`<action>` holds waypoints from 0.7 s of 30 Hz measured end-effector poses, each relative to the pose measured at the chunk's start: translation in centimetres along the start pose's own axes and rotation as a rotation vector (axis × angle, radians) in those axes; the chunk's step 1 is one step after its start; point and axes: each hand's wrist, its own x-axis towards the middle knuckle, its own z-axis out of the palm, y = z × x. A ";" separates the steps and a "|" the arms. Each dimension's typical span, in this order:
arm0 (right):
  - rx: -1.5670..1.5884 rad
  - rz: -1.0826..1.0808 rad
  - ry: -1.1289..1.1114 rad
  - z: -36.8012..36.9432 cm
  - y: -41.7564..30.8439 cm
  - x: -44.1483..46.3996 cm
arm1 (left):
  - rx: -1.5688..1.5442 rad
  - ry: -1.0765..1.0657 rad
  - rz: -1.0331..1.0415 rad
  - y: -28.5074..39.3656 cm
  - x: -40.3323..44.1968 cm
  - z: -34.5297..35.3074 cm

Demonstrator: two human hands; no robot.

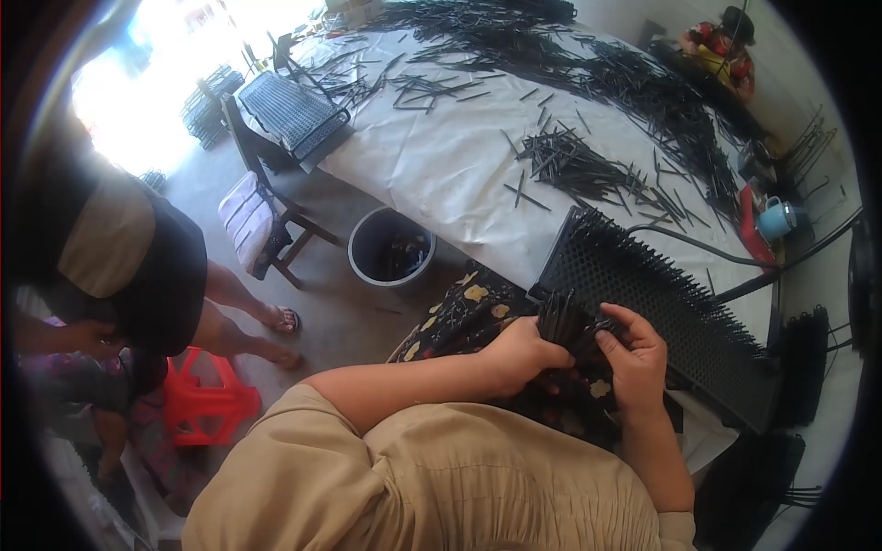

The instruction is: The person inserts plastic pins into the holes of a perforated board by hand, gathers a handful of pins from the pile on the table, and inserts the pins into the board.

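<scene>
My left hand [525, 356] is closed around a bundle of thin black sticks [562, 320] above my lap. At the right side of the bundle, my right hand [636, 356] has its thumb and fingers bent in a pinch on dark stick ends. Just beyond both hands, a black perforated rack [634, 303] lies tilted at the table's edge. Many similar sticks stand in a row along its far side. A loose pile of black sticks [574, 163] lies on the white-covered table [432, 165] behind the rack.
A grey bucket [393, 246] stands on the floor left of the table, near a wooden chair [266, 207]. Another person [138, 248] stands at left by a red stool [209, 395]. A second person [721, 50] sits far right. A blue mug [776, 219] is at right.
</scene>
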 end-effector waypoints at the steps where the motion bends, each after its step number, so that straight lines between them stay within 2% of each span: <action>1: 0.093 0.074 -0.029 -0.2 -0.1 0.1 | -0.034 -0.034 -0.031 0.0 0.1 -0.2; 5: 0.158 0.056 0.021 -0.3 0.3 0.1 | -0.040 0.012 -0.083 0.7 -0.1 0.5; 8: -0.022 0.009 0.043 -0.3 0.9 0.2 | 0.229 0.079 -0.006 0.0 0.5 0.1; 9: -0.113 -0.029 0.028 -0.3 1.0 0.2 | 0.199 0.088 0.031 -0.2 0.5 0.2; 10: -0.080 -0.014 0.037 -0.3 1.1 0.3 | 0.168 0.103 0.067 -0.2 0.4 0.4; 14: 0.082 0.076 0.067 -0.5 0.8 0.4 | 0.043 0.104 -0.036 0.1 0.5 0.2; 19: 0.080 0.003 0.055 -0.6 1.0 0.8 | -0.042 -0.007 -0.058 0.9 0.0 0.3; 21: 0.309 0.151 -0.023 -0.7 0.0 0.8 | -0.085 -0.068 -0.089 1.1 0.1 0.3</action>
